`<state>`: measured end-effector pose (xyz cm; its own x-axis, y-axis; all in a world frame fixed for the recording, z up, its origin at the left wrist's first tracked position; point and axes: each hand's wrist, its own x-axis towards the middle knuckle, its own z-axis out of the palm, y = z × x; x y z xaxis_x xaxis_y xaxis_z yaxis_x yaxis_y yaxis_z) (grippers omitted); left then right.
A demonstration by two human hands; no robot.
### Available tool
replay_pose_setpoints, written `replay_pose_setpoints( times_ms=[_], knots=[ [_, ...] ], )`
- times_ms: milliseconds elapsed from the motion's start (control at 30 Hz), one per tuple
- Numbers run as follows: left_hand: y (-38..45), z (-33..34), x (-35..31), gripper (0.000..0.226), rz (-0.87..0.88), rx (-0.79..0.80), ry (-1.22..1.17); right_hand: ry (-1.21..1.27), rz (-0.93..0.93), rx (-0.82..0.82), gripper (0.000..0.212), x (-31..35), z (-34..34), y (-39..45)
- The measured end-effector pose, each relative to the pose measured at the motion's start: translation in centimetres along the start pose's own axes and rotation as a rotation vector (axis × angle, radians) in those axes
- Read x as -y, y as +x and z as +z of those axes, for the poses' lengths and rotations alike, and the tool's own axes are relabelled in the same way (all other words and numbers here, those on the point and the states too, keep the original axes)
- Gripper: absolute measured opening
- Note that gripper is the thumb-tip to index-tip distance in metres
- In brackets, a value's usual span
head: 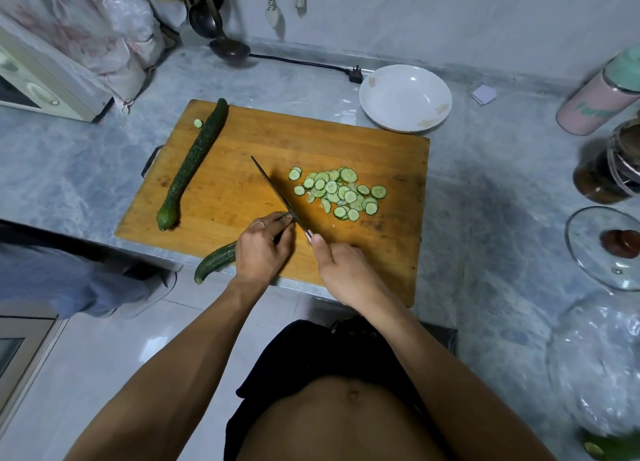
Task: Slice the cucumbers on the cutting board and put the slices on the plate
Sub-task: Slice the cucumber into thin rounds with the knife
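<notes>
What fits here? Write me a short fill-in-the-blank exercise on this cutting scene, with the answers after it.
1. The right hand grips the ____.
2. The left hand holds a ____ at the blade.
3. The pile of slices lies on the ____, not on the white plate.
4. The white plate holds ____ slices.

Answers: knife; cucumber; cutting board; no

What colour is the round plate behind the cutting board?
White round plate, faint tan marks at the rim; head view.

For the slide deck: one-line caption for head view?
Left hand steadies cucumber; right hand slices with knife.
</notes>
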<state>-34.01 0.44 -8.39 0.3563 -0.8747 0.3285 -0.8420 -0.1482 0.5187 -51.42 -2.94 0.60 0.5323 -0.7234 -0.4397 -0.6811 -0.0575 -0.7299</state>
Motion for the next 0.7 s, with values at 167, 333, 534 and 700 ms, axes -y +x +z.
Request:
replay_pose_setpoints(
  times_ms=[167,333,534,700],
  knots=[
    [0.3,-0.1,0.3,0.027,-0.019,0.014,-0.027,0.019,0.018,0.003,0.062,-0.2,-0.4,0.3],
    [0.3,-0.2,0.2,0.024,-0.012,0.040,-0.022,0.026,0.014,0.010,0.063,-0.1,-0.9,-0.5],
    [0.3,-0.2,0.2,0.023,-0.005,0.032,-0.011,-0.003,-0.045,0.028,0.062,-0.3,-1.2,-1.8],
    [0.2,-0.2,0.3,0.024,-0.010,0.036,-0.019,-0.025,-0.042,0.036,0.061,-0.3,-0.7,-1.6]
  ],
)
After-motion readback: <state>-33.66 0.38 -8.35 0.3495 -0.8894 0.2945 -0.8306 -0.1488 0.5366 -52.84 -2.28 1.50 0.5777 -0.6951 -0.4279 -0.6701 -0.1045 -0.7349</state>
